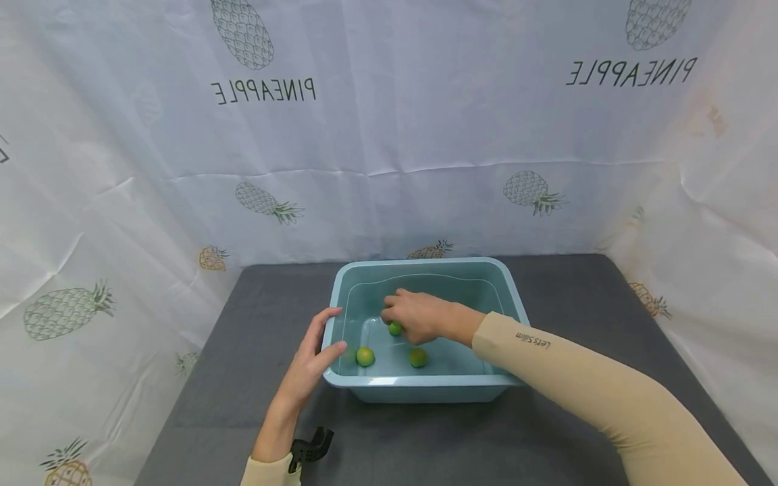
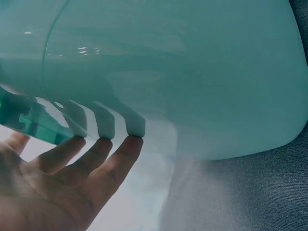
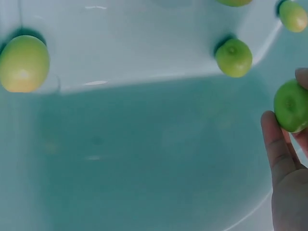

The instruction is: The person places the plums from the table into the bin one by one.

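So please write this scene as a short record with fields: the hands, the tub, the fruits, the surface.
left hand: fingers straight against the outer left wall of the tub, thumb over the rim
right hand: inside the tub, grip closed on one green fruit
tub: light blue plastic, rectangular, holds water
other fruits: two round green ones loose in the tub
surface: dark grey table
backdrop: white pineapple-print sheet
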Available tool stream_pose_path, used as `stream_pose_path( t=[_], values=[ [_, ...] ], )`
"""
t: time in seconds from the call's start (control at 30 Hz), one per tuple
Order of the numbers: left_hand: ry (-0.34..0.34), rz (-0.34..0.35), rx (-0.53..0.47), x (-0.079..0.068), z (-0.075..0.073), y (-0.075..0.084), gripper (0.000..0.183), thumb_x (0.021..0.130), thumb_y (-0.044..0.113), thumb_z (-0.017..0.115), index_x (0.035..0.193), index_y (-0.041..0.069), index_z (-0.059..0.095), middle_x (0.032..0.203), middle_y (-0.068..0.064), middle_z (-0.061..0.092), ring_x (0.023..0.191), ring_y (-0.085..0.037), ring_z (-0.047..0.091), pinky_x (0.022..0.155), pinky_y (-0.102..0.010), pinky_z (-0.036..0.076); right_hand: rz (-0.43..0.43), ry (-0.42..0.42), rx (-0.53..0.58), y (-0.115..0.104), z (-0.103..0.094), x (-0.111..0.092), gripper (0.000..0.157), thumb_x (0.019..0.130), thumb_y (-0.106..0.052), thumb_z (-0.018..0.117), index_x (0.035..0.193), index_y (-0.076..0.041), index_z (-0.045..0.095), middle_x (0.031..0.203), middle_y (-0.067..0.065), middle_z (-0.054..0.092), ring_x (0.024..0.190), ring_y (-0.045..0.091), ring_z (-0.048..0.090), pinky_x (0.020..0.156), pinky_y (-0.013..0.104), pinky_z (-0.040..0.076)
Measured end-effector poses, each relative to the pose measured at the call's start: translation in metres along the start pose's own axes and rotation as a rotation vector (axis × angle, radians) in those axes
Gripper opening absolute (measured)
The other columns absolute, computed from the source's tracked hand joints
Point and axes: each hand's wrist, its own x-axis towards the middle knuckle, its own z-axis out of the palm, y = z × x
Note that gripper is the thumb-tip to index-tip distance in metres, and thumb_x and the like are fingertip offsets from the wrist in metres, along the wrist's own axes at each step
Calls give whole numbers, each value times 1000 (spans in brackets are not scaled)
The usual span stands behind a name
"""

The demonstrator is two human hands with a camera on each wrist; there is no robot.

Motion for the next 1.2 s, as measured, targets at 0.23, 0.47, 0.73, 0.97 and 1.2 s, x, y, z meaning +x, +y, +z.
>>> stream_pose_path(
  t=[0.23, 0.47, 0.73, 0.97, 1.2],
  values=[
    [-6, -3, -7, 0, 0, 0, 55, 101, 17, 59, 151, 18, 36, 159, -19, 29, 135, -44, 39, 98, -57, 41, -23, -37, 42, 1, 5, 0, 29, 97, -8, 63, 123, -18, 68, 114, -2, 57, 96, 16, 45, 78, 31, 46],
    [-12, 5, -13, 1, 1, 0, 56, 101, 18, 59, 151, 18, 35, 159, -19, 29, 135, -45, 39, 98, -56, 41, -63, -51, 37, 0, 10, 0, 34, 95, -6, 66, 126, -18, 68, 119, -1, 58, 96, 15, 46, 77, 29, 46],
    [-12, -5, -14, 1, -1, 1, 56, 101, 18, 59, 151, 18, 34, 159, -19, 28, 135, -45, 39, 98, -55, 42, -79, -8, 25, -1, 1, 3, 37, 93, -9, 69, 129, -17, 68, 122, 2, 60, 99, 17, 50, 82, 31, 49],
    [-17, -8, -16, 0, -1, 0, 57, 101, 18, 59, 152, 17, 34, 160, -19, 26, 137, -44, 38, 98, -55, 41, -48, 24, 15, -1, -23, -1, 28, 99, -13, 63, 126, -17, 67, 119, 2, 62, 99, 18, 51, 83, 32, 48],
    [-8, 0, -13, 1, -1, 0, 57, 100, 19, 59, 152, 18, 35, 160, -19, 27, 137, -45, 38, 98, -56, 41, 2, 61, 18, -3, -48, -10, 32, 99, -11, 57, 129, -15, 66, 122, 3, 62, 107, 21, 56, 81, 35, 50]
  ],
)
